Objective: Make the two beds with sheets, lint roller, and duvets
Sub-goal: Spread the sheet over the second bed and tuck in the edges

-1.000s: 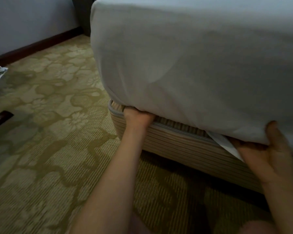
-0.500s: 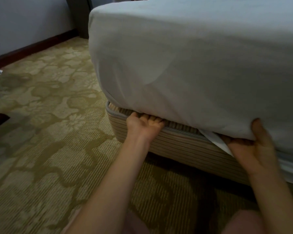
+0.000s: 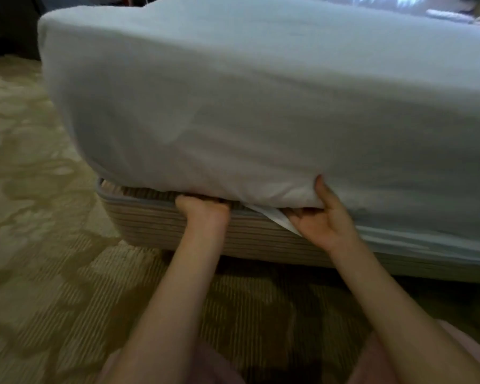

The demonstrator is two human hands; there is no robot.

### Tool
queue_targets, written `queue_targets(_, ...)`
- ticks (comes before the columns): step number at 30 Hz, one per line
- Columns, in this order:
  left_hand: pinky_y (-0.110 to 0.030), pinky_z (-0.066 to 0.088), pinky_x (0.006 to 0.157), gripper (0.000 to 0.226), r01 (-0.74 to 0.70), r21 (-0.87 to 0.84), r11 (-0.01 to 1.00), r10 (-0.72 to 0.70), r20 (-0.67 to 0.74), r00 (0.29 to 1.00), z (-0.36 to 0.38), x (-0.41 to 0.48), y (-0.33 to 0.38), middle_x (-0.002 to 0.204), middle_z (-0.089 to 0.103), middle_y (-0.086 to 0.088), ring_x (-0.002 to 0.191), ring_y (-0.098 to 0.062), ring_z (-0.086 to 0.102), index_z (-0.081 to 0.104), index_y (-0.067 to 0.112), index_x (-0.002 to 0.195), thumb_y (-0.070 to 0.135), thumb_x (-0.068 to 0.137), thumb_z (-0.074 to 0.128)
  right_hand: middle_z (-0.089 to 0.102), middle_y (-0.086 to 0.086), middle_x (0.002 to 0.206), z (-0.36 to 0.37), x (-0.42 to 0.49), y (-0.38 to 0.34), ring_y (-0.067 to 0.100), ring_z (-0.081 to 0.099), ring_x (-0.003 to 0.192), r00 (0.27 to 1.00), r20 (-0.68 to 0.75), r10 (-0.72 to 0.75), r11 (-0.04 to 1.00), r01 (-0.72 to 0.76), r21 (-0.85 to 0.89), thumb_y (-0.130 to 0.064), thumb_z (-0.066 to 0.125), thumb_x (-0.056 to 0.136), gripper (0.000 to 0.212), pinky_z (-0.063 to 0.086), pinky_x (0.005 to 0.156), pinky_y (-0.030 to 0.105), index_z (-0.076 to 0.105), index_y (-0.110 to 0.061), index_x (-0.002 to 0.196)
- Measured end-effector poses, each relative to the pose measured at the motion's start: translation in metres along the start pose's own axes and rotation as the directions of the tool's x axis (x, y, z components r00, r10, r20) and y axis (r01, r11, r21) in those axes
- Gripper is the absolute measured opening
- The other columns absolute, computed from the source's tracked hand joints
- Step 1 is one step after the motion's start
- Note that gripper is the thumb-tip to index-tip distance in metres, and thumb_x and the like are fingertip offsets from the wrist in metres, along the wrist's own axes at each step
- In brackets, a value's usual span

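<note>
Patterned olive carpet [image 3: 39,245] is seen across the left and bottom of the frame, blurred in places. At the centre and right, a mattress [image 3: 302,65] is wrapped in a white sheet [image 3: 261,128], with its near corner at the upper left. A striped bed base [image 3: 150,225] lies beneath it, exposed under that corner, where the mattress is raised clear of the base.

2 bare forearms are stretched up from the bottom of the frame. The left hand [image 3: 203,213] is placed at the centre, its back turned to the camera and its fingers pushed into the gap between mattress and base. The fingers are hidden there, so it cannot be told how far they are curled or what is held.

The right hand [image 3: 323,221] is set just to the right, palm up. Its thumb is pressed against the mattress side, its fingers are tucked under the lower edge, and the sheet-covered mattress is gripped between them. A loose white sheet flap [image 3: 273,217] is hanging between the 2 hands, over the base. Pink fabric [image 3: 460,345] is visible at the bottom edge.
</note>
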State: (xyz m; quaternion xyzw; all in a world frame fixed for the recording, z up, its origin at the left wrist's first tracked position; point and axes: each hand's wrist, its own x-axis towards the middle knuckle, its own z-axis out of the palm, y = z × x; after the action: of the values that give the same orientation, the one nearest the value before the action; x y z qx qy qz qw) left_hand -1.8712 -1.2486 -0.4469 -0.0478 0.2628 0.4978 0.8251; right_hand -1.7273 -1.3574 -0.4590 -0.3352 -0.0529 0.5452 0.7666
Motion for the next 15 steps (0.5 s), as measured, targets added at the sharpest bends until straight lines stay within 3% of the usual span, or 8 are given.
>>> queue_targets(2,-0.045,0.035,0.106,0.043,0.183,0.168,0.969,-0.173,-0.074,0.982,-0.008,-0.021,-0.032,0.129,0.055,-0.009,0.122,-0.028,0.050,0.052,0.016,0.128,0.034,0.099,0.025,0.070,0.008,0.109,0.004,-0.011,0.000,0.026,0.064,0.104,0.990,-0.122,0.075,0.987,-0.092,-0.135,-0.036,0.095,0.030,0.095,0.050,0.091,0.050,0.059,-0.015,0.115)
queue_targets(4,-0.039,0.041,0.094,0.033,0.249,0.265,0.932,-0.232,-0.092,0.968,-0.011,-0.037,-0.057,0.114,0.059,-0.007,0.105,-0.024,0.056,0.055,0.018,0.113,0.028,0.099,0.027,0.071,0.000,0.101,0.002,-0.027,-0.003,0.015,0.065,0.096,0.964,-0.221,0.145,0.914,-0.216,-0.343,-0.043,0.079,0.063,0.048,0.040,0.098,0.045,0.062,-0.019,0.100)
queue_targets(6,-0.033,0.043,0.094,0.028,0.201,0.292,0.935,-0.178,-0.104,0.979,-0.005,-0.043,-0.070,0.111,0.059,-0.006,0.101,-0.021,0.056,0.056,0.018,0.104,0.023,0.098,0.030,0.073,-0.002,0.086,-0.008,-0.043,-0.009,0.011,0.068,0.080,0.924,-0.344,0.165,0.849,-0.311,-0.428,-0.031,0.057,0.089,0.013,0.042,0.087,0.036,0.062,-0.019,0.089)
queue_targets(8,-0.026,0.050,0.089,0.027,0.184,0.323,0.928,-0.155,-0.114,0.981,0.008,-0.053,-0.082,0.103,0.060,-0.006,0.095,-0.020,0.058,0.058,0.013,0.106,0.016,0.097,0.033,0.072,-0.002,0.068,-0.024,-0.058,-0.021,0.012,0.066,0.076,0.864,-0.487,0.128,0.860,-0.341,-0.379,-0.020,0.048,0.095,0.017,0.042,0.082,0.033,0.061,-0.016,0.084)
queue_targets(10,-0.020,0.051,0.062,0.024,0.195,0.420,0.886,-0.162,-0.113,0.980,0.012,-0.065,-0.104,0.085,0.057,-0.003,0.074,-0.015,0.055,0.058,0.012,0.095,0.010,0.096,0.033,0.069,-0.001,0.056,-0.045,-0.069,-0.036,0.013,0.060,0.076,0.793,-0.608,0.047,0.918,-0.274,-0.286,-0.014,0.043,0.097,0.021,0.038,0.087,0.033,0.056,-0.014,0.080)
queue_targets(11,-0.019,0.047,0.058,0.023,0.224,0.484,0.846,-0.195,-0.110,0.975,0.011,-0.071,-0.118,0.084,0.055,-0.001,0.070,-0.013,0.053,0.055,0.014,0.091,0.009,0.095,0.033,0.067,-0.001,0.052,-0.056,-0.074,-0.044,0.014,0.058,0.075,0.759,-0.651,0.014,0.938,-0.236,-0.255,-0.013,0.040,0.097,0.023,0.038,0.087,0.033,0.054,-0.013,0.079)
queue_targets(13,-0.021,0.040,0.064,0.022,0.320,0.585,0.745,-0.311,-0.119,0.943,0.008,-0.077,-0.146,0.096,0.055,-0.002,0.074,-0.013,0.054,0.053,0.013,0.100,0.011,0.097,0.031,0.068,0.002,0.061,-0.075,-0.086,-0.063,0.015,0.057,0.074,0.715,-0.698,-0.028,0.958,-0.181,-0.224,-0.012,0.039,0.098,0.023,0.040,0.081,0.033,0.052,-0.011,0.079)
queue_targets(15,-0.025,0.042,0.078,0.026,0.398,0.647,0.651,-0.431,-0.117,0.895,0.004,-0.076,-0.173,0.106,0.056,-0.005,0.092,-0.017,0.060,0.051,0.010,0.113,0.012,0.098,0.030,0.065,0.005,0.083,-0.091,-0.098,-0.086,0.017,0.060,0.081,0.702,-0.709,-0.067,0.978,-0.095,-0.187,-0.011,0.037,0.099,0.021,0.043,0.076,0.033,0.052,-0.009,0.084)
